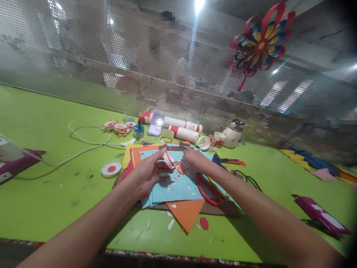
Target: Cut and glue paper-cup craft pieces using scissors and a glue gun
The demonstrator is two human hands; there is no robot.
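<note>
My left hand (152, 169) grips a curved white paper-cup piece with a red stripe (169, 160) between thumb and fingers. Close beside it, my right hand (193, 160) is closed, and whatever its fingers hold is hidden. A small orange-and-red patterned piece (180, 168) shows between the hands. Under both hands lie light blue paper sheets (173, 193), scattered with red and white scraps. Red-handled scissors (209, 190) rest on the sheets below my right forearm.
White paper-cup stacks (184, 133), a blue bottle (138, 130) and a white jug (232, 134) stand farther back. A round white disc (111, 169) lies at left, purple boxes (320, 216) at either side. A perforated screen (167, 74) rises behind; a paper flower (262, 44) hangs above.
</note>
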